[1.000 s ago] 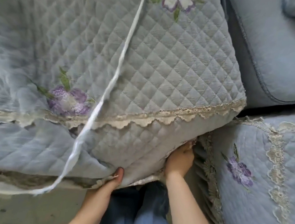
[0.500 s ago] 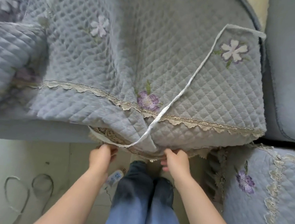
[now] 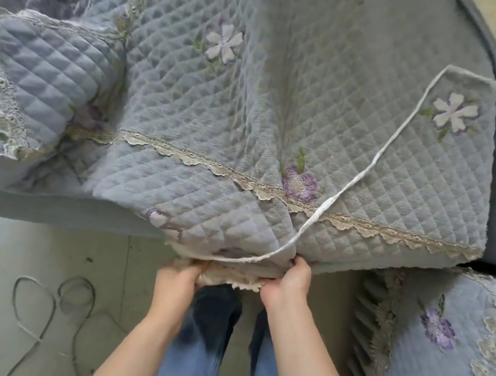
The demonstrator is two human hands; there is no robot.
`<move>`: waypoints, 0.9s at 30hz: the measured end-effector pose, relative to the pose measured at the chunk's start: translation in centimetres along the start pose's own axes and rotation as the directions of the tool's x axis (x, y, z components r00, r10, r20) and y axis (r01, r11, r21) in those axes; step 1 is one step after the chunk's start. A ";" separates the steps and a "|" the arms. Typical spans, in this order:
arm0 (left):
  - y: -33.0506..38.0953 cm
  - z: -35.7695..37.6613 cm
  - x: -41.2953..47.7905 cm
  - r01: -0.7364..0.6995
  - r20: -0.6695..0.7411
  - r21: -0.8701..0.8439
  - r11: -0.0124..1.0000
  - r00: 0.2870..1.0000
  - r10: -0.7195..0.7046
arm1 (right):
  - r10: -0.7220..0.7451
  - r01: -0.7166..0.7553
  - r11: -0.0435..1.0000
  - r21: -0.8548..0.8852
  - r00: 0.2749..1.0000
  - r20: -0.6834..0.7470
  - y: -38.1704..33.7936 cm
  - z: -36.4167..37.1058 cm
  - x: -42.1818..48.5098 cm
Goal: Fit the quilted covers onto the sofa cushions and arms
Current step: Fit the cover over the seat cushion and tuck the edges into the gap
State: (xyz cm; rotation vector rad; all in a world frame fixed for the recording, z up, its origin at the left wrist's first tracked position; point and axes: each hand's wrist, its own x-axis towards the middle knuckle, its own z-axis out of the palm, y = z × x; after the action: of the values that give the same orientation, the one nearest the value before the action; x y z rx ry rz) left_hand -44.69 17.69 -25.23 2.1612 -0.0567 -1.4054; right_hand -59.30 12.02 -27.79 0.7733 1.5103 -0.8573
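Left hand (image 3: 179, 282): my fingers curl round the bunched front hem of the quilted cover (image 3: 280, 114), just below the seat's edge.
Right hand (image 3: 287, 282): grips the same hem just beside the left, where the white strap (image 3: 365, 176) comes down to it.
Step in hand: as I judge it, drawing the front skirt down over the seat cushion (image 3: 52, 212).
Doing it well: I should pull evenly, then move my hands apart toward the corners to flatten the central ridge. The lace band (image 3: 212, 165) should run level, and the strap should be lifted clear first.
Cover, appearance: grey-blue, diamond-stitched, with purple and pale embroidered flowers.
Cover, position: draped over the seat, smooth on the right and puckered and skewed on the left, where bare cushion shows beneath.
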 end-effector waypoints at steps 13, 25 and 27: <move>0.7 -3.9 4.6 0.123 0.174 -0.026 0.992 0.978 -0.117 | -0.325 0.079 0.681 -0.728 0.924 -0.203 1.8 -1.7 2.1; 3.3 -10.5 5.8 0.233 0.245 0.175 0.957 0.931 -0.271 | -0.310 0.658 -0.459 -0.597 0.510 0.802 5.8 8.6 -11.6; 5.2 -13.2 6.9 0.131 0.165 -0.026 0.991 0.978 -0.125 | -0.163 0.673 -0.500 -0.545 0.545 0.822 7.0 12.4 -12.0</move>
State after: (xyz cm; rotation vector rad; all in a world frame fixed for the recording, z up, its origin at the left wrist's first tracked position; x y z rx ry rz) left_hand -28.96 16.71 -24.57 2.0472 0.0474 -1.6417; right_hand -45.76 4.98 -17.21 -1.5387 1.5306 -0.0181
